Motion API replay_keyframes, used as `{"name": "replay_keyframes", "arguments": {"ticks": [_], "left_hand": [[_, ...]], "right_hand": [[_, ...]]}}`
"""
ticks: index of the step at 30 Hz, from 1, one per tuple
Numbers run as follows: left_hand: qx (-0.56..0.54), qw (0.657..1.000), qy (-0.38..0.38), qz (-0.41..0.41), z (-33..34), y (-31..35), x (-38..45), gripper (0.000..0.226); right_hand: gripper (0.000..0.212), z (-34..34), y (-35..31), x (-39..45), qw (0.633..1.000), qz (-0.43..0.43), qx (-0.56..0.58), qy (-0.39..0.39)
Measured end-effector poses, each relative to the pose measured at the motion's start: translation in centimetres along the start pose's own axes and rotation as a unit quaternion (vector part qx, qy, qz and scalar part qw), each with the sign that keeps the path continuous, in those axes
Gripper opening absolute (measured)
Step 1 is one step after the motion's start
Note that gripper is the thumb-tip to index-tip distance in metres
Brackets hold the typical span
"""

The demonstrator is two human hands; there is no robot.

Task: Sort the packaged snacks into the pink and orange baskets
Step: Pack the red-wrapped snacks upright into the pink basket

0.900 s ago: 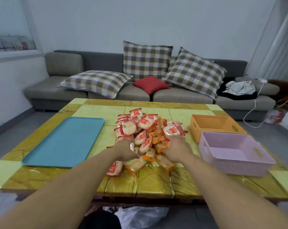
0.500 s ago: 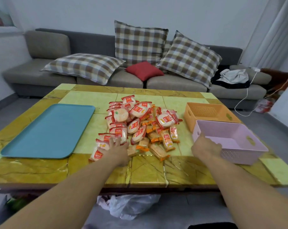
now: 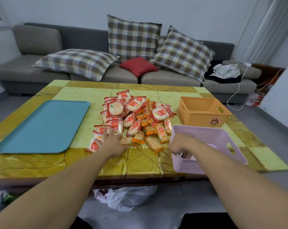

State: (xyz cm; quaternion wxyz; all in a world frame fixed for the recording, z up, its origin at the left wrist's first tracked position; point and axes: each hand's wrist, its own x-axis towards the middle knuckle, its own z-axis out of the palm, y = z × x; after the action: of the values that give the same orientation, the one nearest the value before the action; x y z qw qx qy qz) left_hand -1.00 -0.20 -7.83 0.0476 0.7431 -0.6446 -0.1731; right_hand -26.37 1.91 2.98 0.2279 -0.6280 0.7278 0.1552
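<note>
A heap of packaged snacks (image 3: 135,116) lies in the middle of a yellow-green marbled bench (image 3: 136,164). Round white crackers in red-and-white wrappers sit on the left and top; smaller oblong orange packets lie on the near right. The left hand (image 3: 112,142) rests on the heap's near edge, its grip wide, fingers spread over the red packets. The right hand (image 3: 181,143) reaches over the near left rim of the pink basket (image 3: 222,134), fingers curled down inside. Something pale shows beneath them, but whether the grip holds it cannot be told. The orange basket (image 3: 204,111) stands just beyond the pink one. A blue tray (image 3: 44,126) lies at far left. Behind is a grey sofa (image 3: 41,47).
</note>
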Motion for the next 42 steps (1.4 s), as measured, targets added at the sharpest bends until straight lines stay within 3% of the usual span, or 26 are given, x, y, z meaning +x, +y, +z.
{"name": "replay_keyframes", "arguments": {"ticks": [5,9,15,21,25,27,29,31,34,37,42], "left_hand": [[-0.044,0.996,0.069,0.040,-0.3,-0.1,-1.4,0.061],[-0.153,0.981,0.095,0.072,-1.9,0.3,-2.8,0.040],[-0.303,0.950,-0.044,0.067,-2.5,0.5,-4.1,0.033],[-0.379,0.925,-0.036,0.020,-2.4,-0.2,-4.2,0.036],[-0.343,0.937,0.060,0.037,-3.1,-1.8,-3.5,0.030],[-0.304,0.942,0.141,0.018,-4.1,-3.1,-3.1,0.038],[-0.262,0.944,0.200,-0.030,-5.1,-5.0,-2.3,0.049],[-0.207,0.960,0.157,-0.100,-5.9,-6.9,-1.4,0.063],[-0.180,0.973,-0.019,-0.145,-6.7,-8.9,-0.7,0.088],[-0.147,0.979,-0.088,-0.110,-7.5,-9.5,0.1,0.098],[-0.159,0.978,-0.076,-0.109,-7.9,-9.9,2.0,0.108]], "right_hand": [[0.036,1.5,-2.9,-1.2,0.994,-0.015,0.042,-0.104],[0.035,2.4,-5.5,-2.8,0.987,-0.056,0.074,-0.129],[0.030,2.9,-8.9,-4.0,0.984,-0.159,0.050,-0.061],[0.014,3.5,-11.0,-1.8,0.983,-0.166,0.076,0.033],[0.032,3.7,-11.5,-0.6,0.981,-0.164,0.095,0.038],[0.041,3.0,-11.6,-0.6,0.986,-0.155,0.048,0.039],[0.053,1.7,-11.9,-0.5,0.984,-0.139,-0.033,0.107],[0.046,0.4,-12.8,-0.4,0.961,-0.148,-0.058,0.224],[0.016,-0.9,-15.0,0.5,0.926,-0.215,-0.036,0.309],[0.035,-1.2,-18.0,2.8,0.920,-0.286,-0.049,0.265],[0.061,-0.8,-21.3,7.5,0.938,-0.280,-0.113,0.171]]}}
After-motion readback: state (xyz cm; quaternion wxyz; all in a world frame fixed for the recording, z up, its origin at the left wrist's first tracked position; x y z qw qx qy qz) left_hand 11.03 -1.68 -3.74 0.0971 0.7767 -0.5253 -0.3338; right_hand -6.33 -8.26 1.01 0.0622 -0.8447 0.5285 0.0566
